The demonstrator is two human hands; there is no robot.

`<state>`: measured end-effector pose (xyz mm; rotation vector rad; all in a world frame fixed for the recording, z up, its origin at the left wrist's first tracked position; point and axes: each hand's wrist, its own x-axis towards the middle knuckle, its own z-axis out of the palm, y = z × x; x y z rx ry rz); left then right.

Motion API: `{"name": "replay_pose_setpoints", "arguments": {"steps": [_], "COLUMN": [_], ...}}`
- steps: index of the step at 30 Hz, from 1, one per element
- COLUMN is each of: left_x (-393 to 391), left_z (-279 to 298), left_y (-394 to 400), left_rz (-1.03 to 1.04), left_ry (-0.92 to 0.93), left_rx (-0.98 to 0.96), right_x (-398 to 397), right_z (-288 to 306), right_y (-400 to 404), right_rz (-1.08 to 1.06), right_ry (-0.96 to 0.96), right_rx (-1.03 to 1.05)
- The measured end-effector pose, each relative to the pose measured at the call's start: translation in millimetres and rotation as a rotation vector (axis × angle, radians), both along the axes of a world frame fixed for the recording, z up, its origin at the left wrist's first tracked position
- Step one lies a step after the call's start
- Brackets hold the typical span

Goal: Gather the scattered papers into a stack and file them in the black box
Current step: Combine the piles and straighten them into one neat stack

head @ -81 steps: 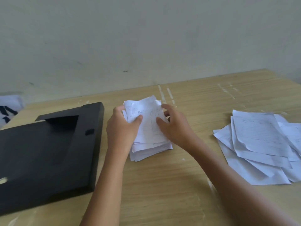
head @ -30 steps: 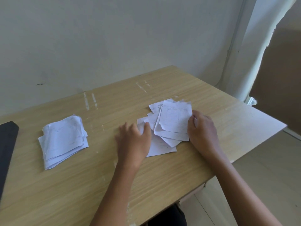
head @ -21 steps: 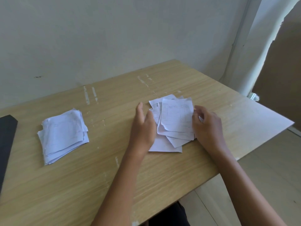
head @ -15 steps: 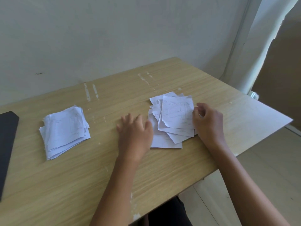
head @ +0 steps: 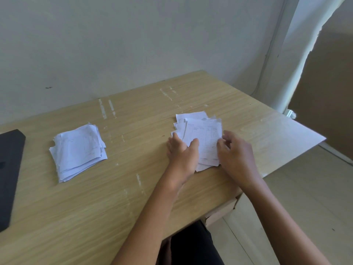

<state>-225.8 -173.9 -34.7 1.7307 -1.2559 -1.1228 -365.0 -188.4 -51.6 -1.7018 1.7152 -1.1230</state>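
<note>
Wooden table point(head: 133, 197), loose papers point(head: 204, 134) between both hands' fingers point(head: 219, 144), seemingly pinched.

Two hands: left hand point(head: 182, 152) and right hand point(head: 236, 152). Two paper piles: one pile point(head: 78, 150), a second pile point(head: 202, 131). One black box point(head: 9, 169). One worktop point(head: 133, 188).

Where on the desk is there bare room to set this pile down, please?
Bare wood lies between the gathered stack and the left hand, and along the wall behind both piles. It is crowded where both hands squeeze the loose pile; the right hand sits near the desk edge.
</note>
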Motion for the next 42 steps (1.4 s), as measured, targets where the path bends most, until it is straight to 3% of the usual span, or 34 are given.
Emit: {"name": "replay_pose_setpoints", "arguments": {"steps": [5,9,14,19,23,27,33,37,40,42], "left_x": [22,-2,-14,-18,14,29,14,10,19,30], "left_z": [2,-6,-18,-20,-15,6,18,21,25,25], "left_y": [-23,-31,-32,-47,-58,-91,-133,-122,-116,-110], "left_rz": [0.137,0.009,0.142,0.047,0.200,0.073,-0.256,-0.389,-0.307,-0.133], "left_ry": [-0.502,-0.571,-0.732,-0.585,-0.526,-0.598,-0.776,-0.757,-0.597,-0.648], "left_rx": [-0.013,0.069,0.039,-0.122,-0.201,-0.325,0.022,-0.026,-0.073,-0.080], "right_x": [-14,-9,-8,-11,-17,-42,-39,-26,-21,-23], "right_z": [-1,-4,-10,-11,-10,-2,-6,-3,-5,-7], "right_y": [-36,-41,-35,-33,-24,-5,-2,-2,-5,-6], "right_rz": [-0.053,0.006,-0.026,0.022,0.051,0.322,0.304,0.217,0.143,0.096], "right_ry": [0.331,0.454,0.454,0.416,0.193,0.202,0.179,0.278,0.359,0.329], "right_rx": [0.070,0.096,0.021,0.006,-0.073,0.142,0.039,-0.078,-0.068,0.009]}}
